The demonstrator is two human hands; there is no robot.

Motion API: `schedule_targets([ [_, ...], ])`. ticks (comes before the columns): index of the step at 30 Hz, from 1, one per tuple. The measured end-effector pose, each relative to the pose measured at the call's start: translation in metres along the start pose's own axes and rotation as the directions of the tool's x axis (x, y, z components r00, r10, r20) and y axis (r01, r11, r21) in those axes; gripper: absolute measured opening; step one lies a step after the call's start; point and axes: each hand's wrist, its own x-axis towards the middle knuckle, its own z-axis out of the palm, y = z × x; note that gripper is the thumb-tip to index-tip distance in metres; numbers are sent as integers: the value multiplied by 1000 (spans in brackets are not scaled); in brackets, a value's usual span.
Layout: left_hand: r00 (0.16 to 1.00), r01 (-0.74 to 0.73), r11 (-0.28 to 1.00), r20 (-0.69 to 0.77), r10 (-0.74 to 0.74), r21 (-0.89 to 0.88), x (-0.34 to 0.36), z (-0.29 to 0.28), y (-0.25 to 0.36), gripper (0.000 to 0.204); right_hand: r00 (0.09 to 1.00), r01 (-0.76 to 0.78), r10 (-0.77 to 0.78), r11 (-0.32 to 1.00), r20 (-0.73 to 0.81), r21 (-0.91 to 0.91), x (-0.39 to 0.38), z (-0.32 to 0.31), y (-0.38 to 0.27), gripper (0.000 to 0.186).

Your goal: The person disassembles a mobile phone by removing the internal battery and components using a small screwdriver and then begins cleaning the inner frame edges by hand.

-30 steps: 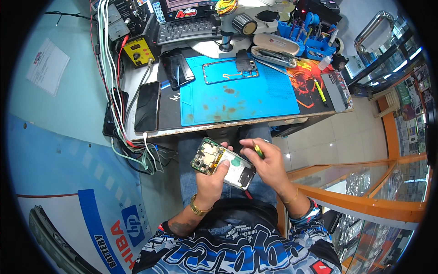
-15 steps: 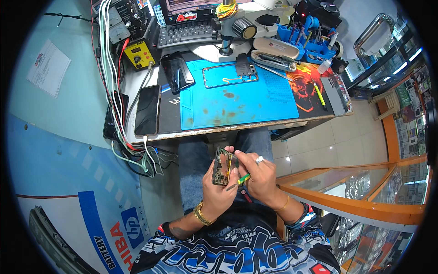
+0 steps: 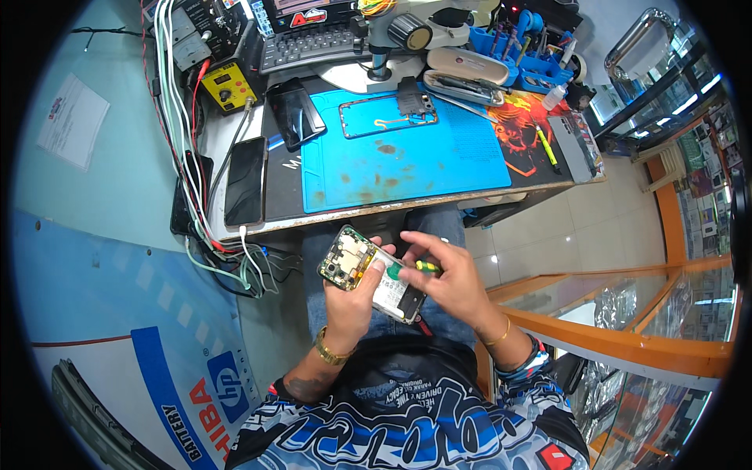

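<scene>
Over my lap, my left hand (image 3: 350,308) grips an opened smartphone (image 3: 346,257), thumb across its middle. The back cover is off. A circuit board with camera openings shows at the upper left end, and a white battery (image 3: 389,293) fills the lower part. My right hand (image 3: 453,280) is at the phone's right edge, a green-and-yellow handled tool (image 3: 428,266) held in its curled fingers; the index finger is stretched out. The tool's tip is hidden. A green patch shows on the battery by the right fingertips.
Ahead, a blue work mat (image 3: 407,168) on the bench bears a phone frame (image 3: 388,116). Two dark phones (image 3: 246,182) lie left of it. Behind stand a microscope (image 3: 381,66), a keyboard (image 3: 313,48) and blue tool holders (image 3: 540,70). Cables (image 3: 174,141) hang at the left; a glass case (image 3: 595,313) stands right.
The phone has turned from a steep tilt to face up, so its battery now shows. My right hand has shifted slightly right with the tool, index finger now extended.
</scene>
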Motion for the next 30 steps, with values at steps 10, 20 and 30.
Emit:
schedule_targets([
  [10,934,-341,826,62,352,449,-14,8,-11,35,946,247,-312,866,-85,-435,-10,19,8,46],
  [20,965,-260,892,140,223,370,-8,-3,-5,37,984,151,-152,988,89,23,1,2,32,66],
  [30,983,-178,972,-12,182,156,3,-8,10,43,994,108,-109,992,-15,-59,-5,4,5,51],
])
